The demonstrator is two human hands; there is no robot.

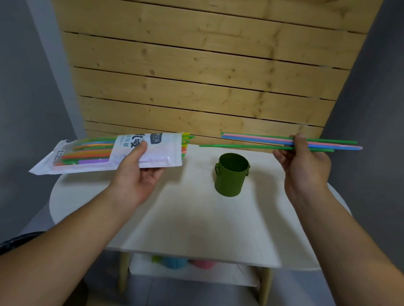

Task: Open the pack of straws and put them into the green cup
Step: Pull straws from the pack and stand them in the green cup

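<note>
My left hand (136,172) grips a white plastic pack of straws (89,154), held flat above the table's left side. Its right end is open and coloured straw tips poke out there. My right hand (302,163) pinches a small bundle of loose straws (256,140), green, pink and blue, lying level in the air above and behind the cup. The green cup (230,176) stands upright on the table between my hands, with small lugs on its sides. No straws stick out of it.
The white table (204,219) has a lower shelf (189,271) holding blue, pink and green objects. A wooden slat panel (201,70) rises behind the table. Grey walls close in on both sides.
</note>
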